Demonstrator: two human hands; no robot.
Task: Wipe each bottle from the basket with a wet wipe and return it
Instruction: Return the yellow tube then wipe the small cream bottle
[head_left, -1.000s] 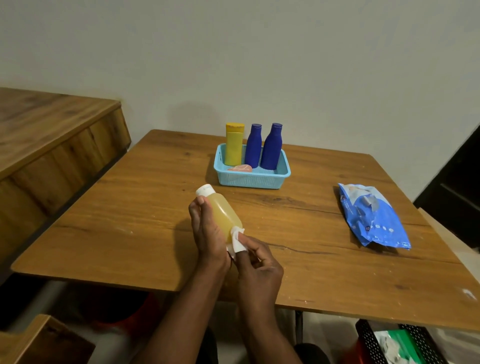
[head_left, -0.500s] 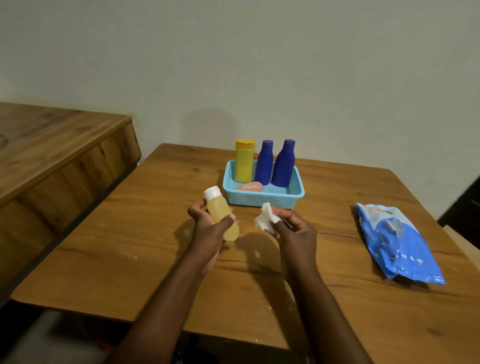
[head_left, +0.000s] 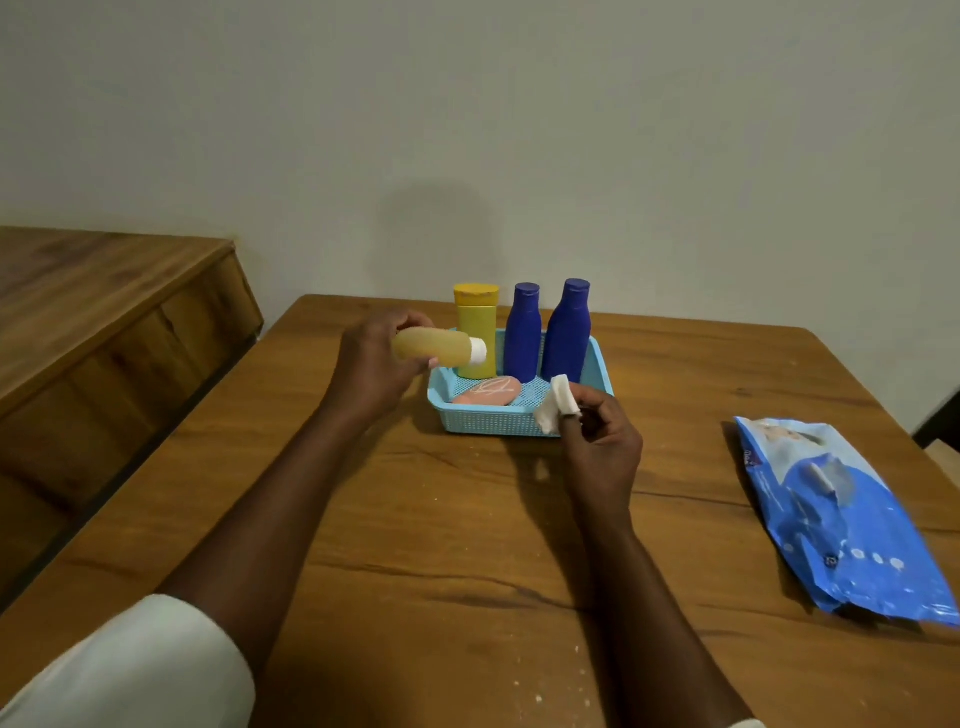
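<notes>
Amber bottle with white cap (head_left: 439, 347), lying sideways in mid-air, gripped around its base end by left hand (head_left: 375, 364), cap pointing right toward light blue basket (head_left: 493, 418). Just left of basket's near-left corner, above wooden table (head_left: 415, 545). Crumpled white wet wipe (head_left: 556, 402) pinched between thumb and fingers of right hand (head_left: 602, 441), in front of basket's right side. Inside basket: yellow bottle (head_left: 476, 332) and two dark blue bottles (head_left: 522, 332) (head_left: 567, 330) upright along back wall, pink soap bar (head_left: 488, 391) flat in front. Blue wipes pack (head_left: 841, 519) well apart at right.

Likely step: returning wiped bottle. Best done by turning it cap-up first, then lowering into free space at basket's left front, clear of soap and yellow bottle, letting go only once steady. Tipping neighbours a risk if brought in sideways.
</notes>
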